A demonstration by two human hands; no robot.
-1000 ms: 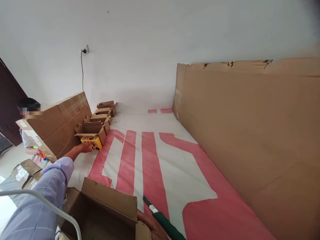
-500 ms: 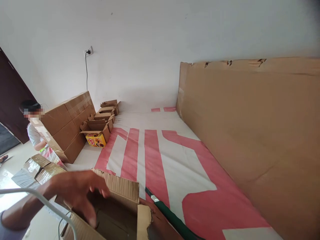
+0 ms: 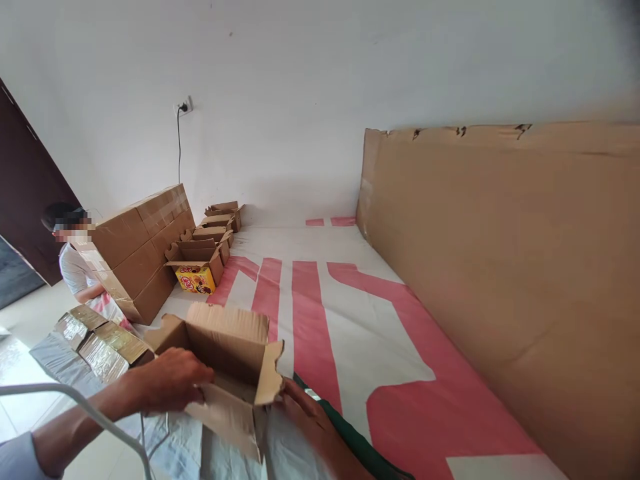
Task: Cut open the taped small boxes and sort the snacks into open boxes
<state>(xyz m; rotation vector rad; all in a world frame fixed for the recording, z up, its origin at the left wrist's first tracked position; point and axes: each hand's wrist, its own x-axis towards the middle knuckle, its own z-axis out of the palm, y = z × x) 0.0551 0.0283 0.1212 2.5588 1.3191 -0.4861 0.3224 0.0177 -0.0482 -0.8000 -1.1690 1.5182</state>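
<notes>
Open box (image 3: 227,357) at the near side, between both hands, mouth up; cannot tell if it rests on the counter (image 3: 360,320) or is held clear. Left hand (image 3: 173,380): fingers pinching its near flap. Right hand (image 3: 317,423) against its right side; blur there, grip cannot be told.

Risks, my reading: thin flap could bend or tear if the left pulls hard. A loose right side would let the box twist. Green-handled tool (image 3: 350,430) lies right by the right hand; a careless sweep could knock it. Pale tube (image 3: 90,407) crosses before the left forearm and might snag a sleeve.

Surface: red-and-white sheet over the counter, some creases. Yellow carton (image 3: 195,280) before a row of small boxes (image 3: 215,233); taller carton stack (image 3: 145,250) alongside. Big cardboard sheet (image 3: 490,267) on the right.

Room: pale wall (image 3: 280,100), plugged-in socket (image 3: 184,107), another person (image 3: 77,270) behind the stack, tiled floor (image 3: 20,400).
</notes>
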